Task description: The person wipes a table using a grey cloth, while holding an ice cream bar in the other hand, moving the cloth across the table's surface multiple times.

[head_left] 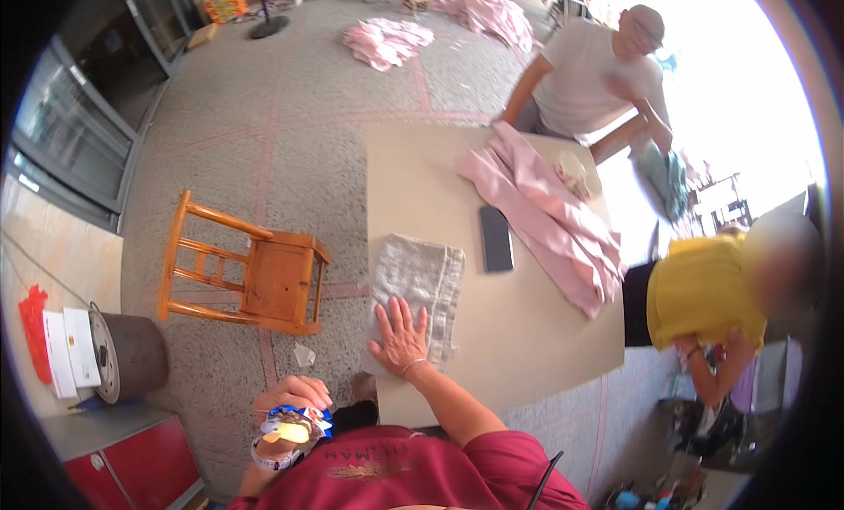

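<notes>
Cloth point(418, 259), gray and folded, is lying along the left edge of the tabletop point(409, 176), toward the near-left corner. The right hand point(402, 338) is resting palm down on it, wide open, fingers spreading, gripping nothing. The left hand point(297, 394) is hanging off the tabletop's left side, fingers bending; can't tell if it's holding the blue, brown and yellow item point(292, 429) showing at its wrist.

Hidden stuff: right palm is covering part of the cloth, the red shirt point(374, 457) is blocking some of the near edge, left palm is facing out of sight. Contents of the bowl point(571, 173) near the far-right corner are staying unclear. Pink fabric point(549, 224) is running from the far edge to the right edge, a dark slab point(497, 239) lying beside it.

Writing: dark lettering is showing across the shirt, gold print sitting beside it. Marks on the white boxes point(69, 352) are coming out too small to read.
</notes>
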{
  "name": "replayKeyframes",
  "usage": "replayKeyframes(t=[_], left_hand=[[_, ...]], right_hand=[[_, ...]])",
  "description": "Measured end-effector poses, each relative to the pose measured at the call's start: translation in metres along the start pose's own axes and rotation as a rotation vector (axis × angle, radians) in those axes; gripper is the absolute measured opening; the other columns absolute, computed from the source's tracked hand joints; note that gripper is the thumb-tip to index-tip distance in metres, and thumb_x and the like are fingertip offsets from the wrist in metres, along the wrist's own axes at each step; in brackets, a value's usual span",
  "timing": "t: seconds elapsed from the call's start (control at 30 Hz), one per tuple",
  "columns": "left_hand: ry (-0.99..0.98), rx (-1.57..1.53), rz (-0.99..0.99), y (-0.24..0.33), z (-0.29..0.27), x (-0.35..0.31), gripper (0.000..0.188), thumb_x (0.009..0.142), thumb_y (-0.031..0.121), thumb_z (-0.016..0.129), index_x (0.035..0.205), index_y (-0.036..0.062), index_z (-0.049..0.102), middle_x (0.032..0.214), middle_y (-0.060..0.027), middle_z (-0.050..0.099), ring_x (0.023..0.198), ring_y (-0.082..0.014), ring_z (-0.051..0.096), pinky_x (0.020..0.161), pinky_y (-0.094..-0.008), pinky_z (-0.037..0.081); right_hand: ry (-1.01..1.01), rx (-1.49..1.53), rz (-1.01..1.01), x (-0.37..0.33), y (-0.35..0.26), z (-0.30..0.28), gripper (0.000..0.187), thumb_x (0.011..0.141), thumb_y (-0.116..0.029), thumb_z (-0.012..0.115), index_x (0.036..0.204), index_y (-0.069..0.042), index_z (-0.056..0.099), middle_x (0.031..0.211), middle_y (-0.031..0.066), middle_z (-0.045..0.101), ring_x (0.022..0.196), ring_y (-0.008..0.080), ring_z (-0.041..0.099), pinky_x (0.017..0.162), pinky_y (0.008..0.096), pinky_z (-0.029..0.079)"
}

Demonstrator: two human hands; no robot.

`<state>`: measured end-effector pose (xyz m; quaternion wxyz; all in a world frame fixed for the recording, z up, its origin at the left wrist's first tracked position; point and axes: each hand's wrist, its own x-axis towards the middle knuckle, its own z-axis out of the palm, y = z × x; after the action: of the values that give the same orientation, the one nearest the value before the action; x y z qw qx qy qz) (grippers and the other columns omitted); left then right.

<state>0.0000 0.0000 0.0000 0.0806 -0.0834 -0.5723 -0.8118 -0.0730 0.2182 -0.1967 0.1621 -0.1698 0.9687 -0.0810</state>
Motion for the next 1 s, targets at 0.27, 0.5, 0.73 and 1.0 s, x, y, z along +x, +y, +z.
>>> replayKeyframes(t=[0.27,0.5,0.73,1.0], left_hand=[[0.201,0.01,-0.151,0.058,0.051,-0.105,0.027,0.092,0.029,0.073,0.083,0.0046,0.065,0.087,-0.0094,0.064,0.079,-0.0256,0.063,0.075,-0.041,0.049],[0.276,0.11,-0.016,0.006,0.022,-0.168,0.033,0.095,0.034,0.07,0.085,0.0029,0.061,0.085,-0.0125,0.062,0.078,-0.0273,0.064,0.074,-0.0425,0.051],[0.266,0.197,-0.017,0.036,0.022,-0.182,0.036,0.096,0.039,0.064,0.084,0.0046,0.063,0.087,-0.0091,0.058,0.081,-0.0241,0.06,0.079,-0.0407,0.047],[0.233,0.174,-0.01,0.044,0.027,-0.17,0.042,0.095,0.047,0.066,0.087,0.0053,0.063,0.087,-0.0088,0.058,0.082,-0.0235,0.059,0.079,-0.041,0.047]], right_hand=[[-0.044,0.078,-0.074,-0.081,-0.014,0.013,0.081,0.092,-0.055,0.05,0.16,-0.016,0.028,0.168,0.0115,0.019,0.157,0.0273,0.011,0.121,0.0639,0.001],[0.086,0.047,-0.145,-0.001,-0.01,0.036,0.078,0.093,-0.052,0.047,0.159,-0.014,0.029,0.168,0.0117,0.02,0.156,0.0273,0.012,0.122,0.0632,0.001],[0.096,0.053,-0.165,0.026,-0.027,0.039,0.076,0.095,-0.051,0.043,0.161,-0.016,0.026,0.169,0.0096,0.017,0.157,0.0257,0.009,0.123,0.0612,-0.001],[0.075,-0.006,-0.088,-0.005,-0.017,0.029,0.071,0.1,-0.051,0.039,0.161,-0.017,0.025,0.169,0.007,0.018,0.157,0.025,0.009,0.124,0.0597,0.001]])
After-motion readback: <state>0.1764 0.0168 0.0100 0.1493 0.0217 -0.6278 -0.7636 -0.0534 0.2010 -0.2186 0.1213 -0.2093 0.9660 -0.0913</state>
